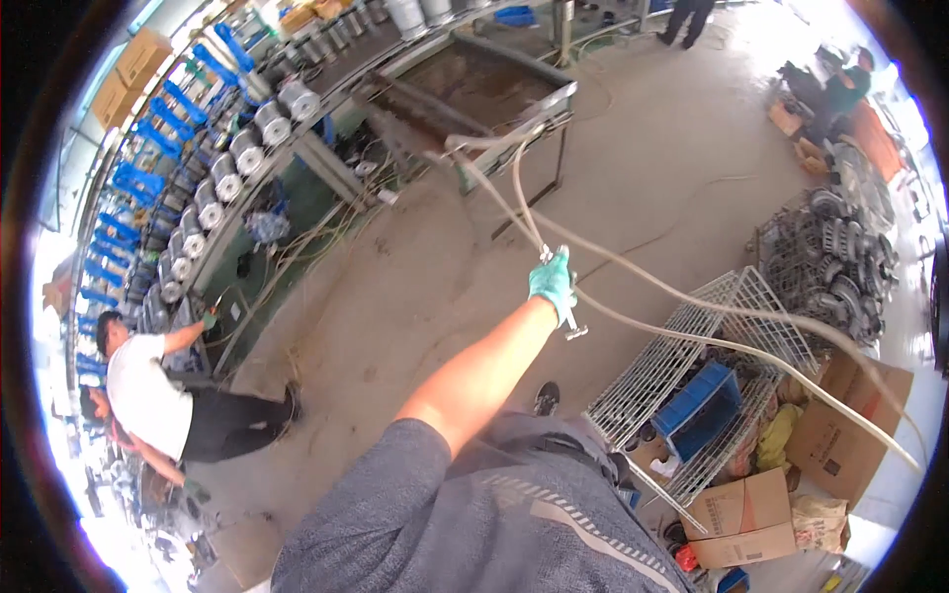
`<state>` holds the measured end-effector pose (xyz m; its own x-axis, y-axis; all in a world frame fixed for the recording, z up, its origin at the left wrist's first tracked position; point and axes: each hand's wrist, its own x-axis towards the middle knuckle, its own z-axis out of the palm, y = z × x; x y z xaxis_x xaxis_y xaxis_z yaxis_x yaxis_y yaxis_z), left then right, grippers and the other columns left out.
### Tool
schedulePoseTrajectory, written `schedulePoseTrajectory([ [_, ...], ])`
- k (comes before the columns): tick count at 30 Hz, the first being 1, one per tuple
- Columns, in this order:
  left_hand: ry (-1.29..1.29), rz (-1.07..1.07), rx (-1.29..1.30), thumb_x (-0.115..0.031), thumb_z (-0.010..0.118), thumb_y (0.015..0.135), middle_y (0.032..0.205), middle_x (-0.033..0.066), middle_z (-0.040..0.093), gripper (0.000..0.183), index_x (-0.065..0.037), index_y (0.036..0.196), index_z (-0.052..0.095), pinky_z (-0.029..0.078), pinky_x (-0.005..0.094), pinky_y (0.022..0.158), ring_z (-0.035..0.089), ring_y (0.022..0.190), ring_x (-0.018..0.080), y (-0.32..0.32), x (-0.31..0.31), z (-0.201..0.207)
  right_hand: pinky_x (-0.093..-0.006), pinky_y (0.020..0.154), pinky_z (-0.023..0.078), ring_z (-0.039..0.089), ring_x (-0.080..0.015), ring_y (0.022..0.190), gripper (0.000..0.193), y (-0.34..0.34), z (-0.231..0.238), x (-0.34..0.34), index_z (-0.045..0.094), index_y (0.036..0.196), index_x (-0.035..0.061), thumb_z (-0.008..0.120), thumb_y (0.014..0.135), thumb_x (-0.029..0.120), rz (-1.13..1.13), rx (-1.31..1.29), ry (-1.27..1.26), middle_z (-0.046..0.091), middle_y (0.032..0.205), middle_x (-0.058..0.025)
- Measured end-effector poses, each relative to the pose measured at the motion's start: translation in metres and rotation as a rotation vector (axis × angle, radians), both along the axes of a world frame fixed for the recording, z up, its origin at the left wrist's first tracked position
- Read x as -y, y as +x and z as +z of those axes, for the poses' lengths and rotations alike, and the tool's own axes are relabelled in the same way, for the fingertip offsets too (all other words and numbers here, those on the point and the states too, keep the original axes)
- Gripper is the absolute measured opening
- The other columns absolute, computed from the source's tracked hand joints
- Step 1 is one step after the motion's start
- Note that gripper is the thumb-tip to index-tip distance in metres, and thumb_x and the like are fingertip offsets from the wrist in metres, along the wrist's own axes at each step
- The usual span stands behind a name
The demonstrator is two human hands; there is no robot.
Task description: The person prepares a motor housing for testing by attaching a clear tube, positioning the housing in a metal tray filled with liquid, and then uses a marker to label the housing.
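My left hand, in a green glove, is closed around a small metal tool fitted to pale hoses, held out ahead of me at waist height. A metal T-shaped end sticks out below the fist. Above the fist, metal fittings join the pale hoses, which loop toward a metal trough. More hose sweeps from there to the far right edge. The tool's body is mostly hidden by the glove. My right hand is out of view.
At left a person in a white shirt leans by a workbench lined with metal cylinders. On the right stand a wire rack with a blue crate, cardboard boxes and a cage of round metal parts. Hoses lie along the floor.
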<state>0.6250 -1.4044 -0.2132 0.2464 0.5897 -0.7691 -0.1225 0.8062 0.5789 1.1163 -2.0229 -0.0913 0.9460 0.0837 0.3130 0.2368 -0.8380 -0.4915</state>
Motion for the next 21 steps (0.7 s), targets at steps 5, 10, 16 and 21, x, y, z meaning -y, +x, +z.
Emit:
schedulePoseTrajectory([
  [5, 0.242, -0.277, -0.015, -0.032, 0.067, 0.094, 0.067, 0.0015, 0.059, 0.022, -0.011, 0.101, 0.066, 0.039, 0.0299, 0.041, 0.05, 0.048, 0.0128, 0.006, -0.002, -0.052, -0.0282, 0.08, 0.047, 0.057, -0.0127, 0.087, 0.039, -0.01, 0.008, -0.066, 0.061, 0.134, 0.0023, 0.056, 0.099, 0.02, 0.081, -0.008, 0.064, 0.064, 0.095, -0.0019],
  [10, 0.656, -0.66, -0.161, -0.022, 0.067, 0.089, 0.078, 0.0061, 0.07, 0.022, -0.01, 0.105, 0.076, 0.05, 0.0309, 0.058, 0.063, 0.061, 0.0158, 0.03, 0.023, -0.067, -0.0274, 0.076, 0.046, 0.055, -0.0118, 0.083, 0.04, -0.015, 0.023, -0.087, 0.062, 0.134, 0.0025, 0.056, 0.1, 0.022, 0.101, -0.007, 0.1, 0.062, 0.092, -0.0008],
  [16, 0.899, -1.436, -0.55, -0.042, 0.059, 0.085, 0.097, 0.0204, 0.072, 0.04, -0.009, 0.1, 0.075, 0.052, 0.0467, 0.085, 0.068, 0.091, 0.0384, 0.008, 0.026, -0.081, -0.0265, 0.072, 0.045, 0.054, -0.0107, 0.079, 0.041, -0.004, 0.036, -0.14, 0.062, 0.135, 0.0026, 0.057, 0.1, 0.025, 0.19, -0.002, 0.118, 0.06, 0.088, 0.0006],
  [21, 0.867, -1.663, -0.623, -0.042, 0.057, 0.085, 0.106, 0.0224, 0.07, 0.042, -0.007, 0.102, 0.073, 0.051, 0.0483, 0.09, 0.067, 0.1, 0.0411, -0.08, -0.011, -0.061, -0.0258, 0.069, 0.044, 0.052, -0.0097, 0.076, 0.042, 0.012, 0.064, -0.232, 0.062, 0.135, 0.0028, 0.058, 0.101, 0.027, 0.344, 0.028, 0.159, 0.059, 0.085, 0.0018],
])
